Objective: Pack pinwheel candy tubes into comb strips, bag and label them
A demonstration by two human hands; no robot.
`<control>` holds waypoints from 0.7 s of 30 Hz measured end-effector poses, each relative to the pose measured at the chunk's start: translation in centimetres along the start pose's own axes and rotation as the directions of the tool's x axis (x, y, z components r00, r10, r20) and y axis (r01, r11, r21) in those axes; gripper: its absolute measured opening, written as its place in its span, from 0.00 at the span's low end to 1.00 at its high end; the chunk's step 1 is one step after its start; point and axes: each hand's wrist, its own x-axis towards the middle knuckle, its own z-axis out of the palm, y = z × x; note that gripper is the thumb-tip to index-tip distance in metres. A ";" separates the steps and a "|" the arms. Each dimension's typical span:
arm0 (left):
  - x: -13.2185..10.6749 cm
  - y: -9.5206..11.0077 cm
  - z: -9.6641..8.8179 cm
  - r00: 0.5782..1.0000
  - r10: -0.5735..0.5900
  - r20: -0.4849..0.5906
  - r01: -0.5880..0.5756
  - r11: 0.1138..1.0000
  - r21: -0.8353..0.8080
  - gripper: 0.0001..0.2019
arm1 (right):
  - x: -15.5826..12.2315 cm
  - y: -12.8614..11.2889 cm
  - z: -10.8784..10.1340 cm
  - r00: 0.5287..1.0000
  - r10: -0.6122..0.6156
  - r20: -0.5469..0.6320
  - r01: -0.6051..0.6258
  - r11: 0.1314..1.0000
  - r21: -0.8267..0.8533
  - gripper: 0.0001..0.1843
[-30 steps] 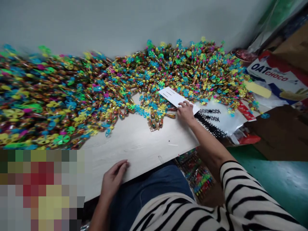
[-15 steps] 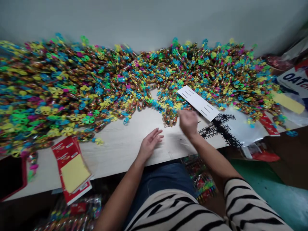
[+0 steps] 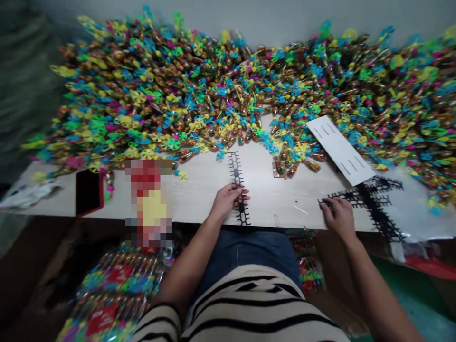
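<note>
My left hand is closed on a black plastic strip with short prongs along both sides, which stands out lengthwise over the bare front of the table. To the right, my right hand has thumb and fingers pinched at the left end of another black pronged strip. That strip belongs to a crossed pile of black strips. Between the hands and further back lie several clear tubes of small coloured pieces with fan-shaped tops, beside a small clear piece.
A long heap of the same fan-topped tubes lines the wall. A white slotted card leans over the strips. At left lie a phone and a pixelated red-and-yellow stack. Packed bags sit below the table.
The view has swung left. My left hand, empty and open before, now grips a black strip. My right hand has moved from beside the loose tubes to the black strips at right.
</note>
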 end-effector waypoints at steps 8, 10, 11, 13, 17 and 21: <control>-1.2 -1.0 0.7 0.995 -0.013 0.100 0.013 1.000 0.001 0.16 | 4.4 -9.1 1.2 0.979 0.201 0.034 -0.200 0.916 0.349 0.19; -1.3 -1.0 0.8 0.997 -0.004 0.078 0.004 1.000 -0.001 0.15 | 3.1 -14.6 1.8 0.901 0.047 0.431 -0.334 0.708 0.622 0.21; -1.4 -0.9 0.8 0.998 0.002 0.068 -0.002 1.000 -0.003 0.15 | 2.2 -17.0 2.3 0.794 -0.078 0.603 -0.455 0.583 0.673 0.22; -1.4 -0.7 0.8 0.999 0.020 0.050 -0.020 1.000 -0.006 0.16 | 0.4 -20.8 3.2 0.601 -0.274 0.751 -0.632 0.413 0.656 0.26; -1.2 -0.3 0.5 0.998 0.054 -0.012 -0.054 0.998 -0.033 0.15 | -1.0 -23.4 4.0 0.701 -0.193 0.686 -0.547 0.472 0.691 0.23; -1.0 -0.5 0.4 0.999 0.018 -0.050 -0.021 0.998 -0.059 0.20 | -0.3 -23.3 2.7 0.930 -0.132 0.342 -0.026 0.907 0.421 0.14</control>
